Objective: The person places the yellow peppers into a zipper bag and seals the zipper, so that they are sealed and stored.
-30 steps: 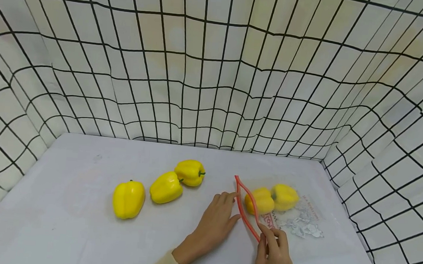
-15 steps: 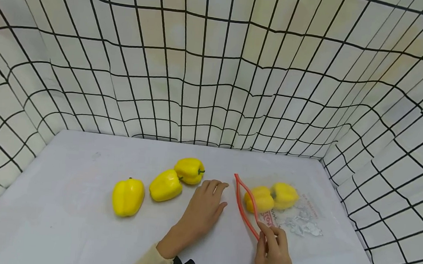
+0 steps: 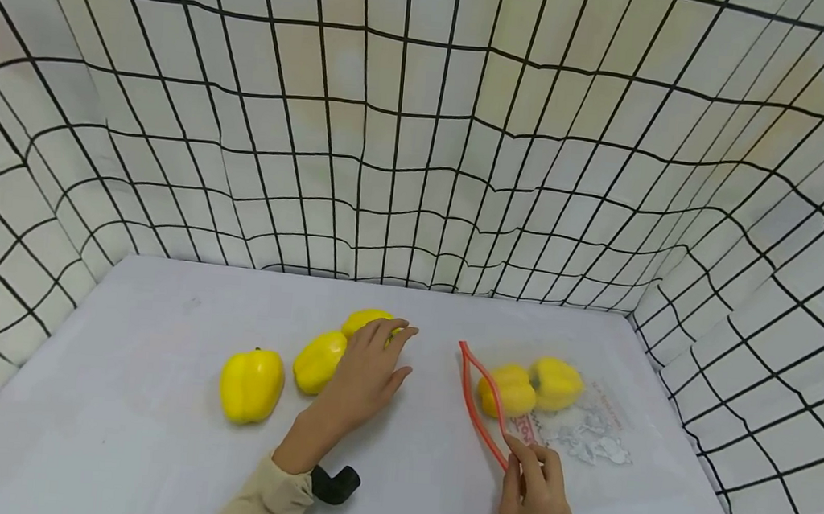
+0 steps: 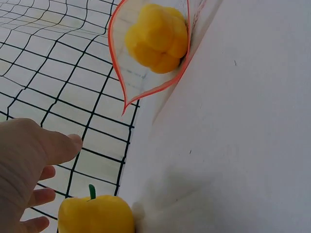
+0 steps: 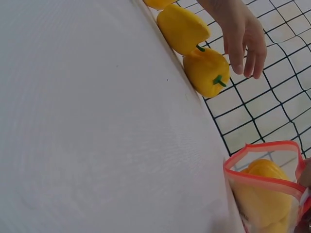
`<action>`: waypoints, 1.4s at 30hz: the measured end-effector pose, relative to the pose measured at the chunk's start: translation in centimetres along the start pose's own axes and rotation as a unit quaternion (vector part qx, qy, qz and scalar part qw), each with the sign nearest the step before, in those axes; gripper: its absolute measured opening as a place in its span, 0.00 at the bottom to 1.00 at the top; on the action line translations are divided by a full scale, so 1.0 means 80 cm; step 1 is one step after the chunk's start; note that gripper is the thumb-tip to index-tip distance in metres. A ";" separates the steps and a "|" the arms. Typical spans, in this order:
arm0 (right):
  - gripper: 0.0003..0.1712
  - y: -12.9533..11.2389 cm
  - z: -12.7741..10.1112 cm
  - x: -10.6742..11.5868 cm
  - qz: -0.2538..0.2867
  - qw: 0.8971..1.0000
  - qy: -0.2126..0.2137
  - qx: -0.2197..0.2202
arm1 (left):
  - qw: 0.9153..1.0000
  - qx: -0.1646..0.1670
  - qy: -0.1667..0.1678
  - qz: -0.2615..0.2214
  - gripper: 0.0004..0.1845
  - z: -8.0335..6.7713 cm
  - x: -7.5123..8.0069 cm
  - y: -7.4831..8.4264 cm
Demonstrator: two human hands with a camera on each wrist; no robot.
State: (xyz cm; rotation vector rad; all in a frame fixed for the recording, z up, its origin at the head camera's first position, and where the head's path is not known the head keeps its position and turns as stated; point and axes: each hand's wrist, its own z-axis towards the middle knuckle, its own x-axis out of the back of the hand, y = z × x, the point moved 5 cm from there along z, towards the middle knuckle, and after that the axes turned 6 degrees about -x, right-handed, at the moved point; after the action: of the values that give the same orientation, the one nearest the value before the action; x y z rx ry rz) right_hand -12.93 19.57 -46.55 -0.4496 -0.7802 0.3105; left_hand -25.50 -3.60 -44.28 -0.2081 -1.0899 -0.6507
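Note:
A clear zip bag with a red-edged mouth lies on the right side of the table, its mouth spread apart. Inside it are two yellow bell peppers. My right hand pinches the near end of the red edge. My left hand hovers with spread, relaxed fingers over two loose yellow peppers, partly covering the far one and the nearer one. In the left wrist view a pepper with a green stem sits just below the left fingers. A third loose pepper stands farther left.
The white table is walled at the back and sides by black netting over pale cloth. Printed, crumpled-looking marks show on the right part of the bag. A black device is strapped at the left sleeve.
My left hand has let go of the red bag edge and moved left and away from me, to over the loose peppers. The right hand keeps its pinch on the bag.

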 end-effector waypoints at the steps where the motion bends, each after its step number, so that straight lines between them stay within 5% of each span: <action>1: 0.23 0.000 0.000 0.001 0.002 1.000 0.003 0.003 | 1.000 0.006 -0.002 0.006 0.30 0.000 0.001 -0.003; 9: 0.24 0.002 0.000 -0.001 0.013 1.000 0.003 0.008 | 0.996 0.047 -0.027 0.070 0.34 -0.002 0.006 -0.025; 24: 0.25 0.010 -0.003 -0.007 0.010 1.000 0.005 0.018 | 0.993 0.065 -0.063 0.082 0.41 -0.007 -0.003 -0.043; 42: 0.26 0.010 -0.001 -0.005 0.017 0.999 0.008 0.027 | 0.991 0.066 -0.052 0.104 0.41 -0.009 -0.009 -0.045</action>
State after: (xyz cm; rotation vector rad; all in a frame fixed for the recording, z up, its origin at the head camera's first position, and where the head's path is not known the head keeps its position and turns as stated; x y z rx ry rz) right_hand -13.25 20.05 -47.19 -0.4140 -0.7473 0.3589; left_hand -27.24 -6.51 -45.81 -0.2387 -1.1891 -0.3831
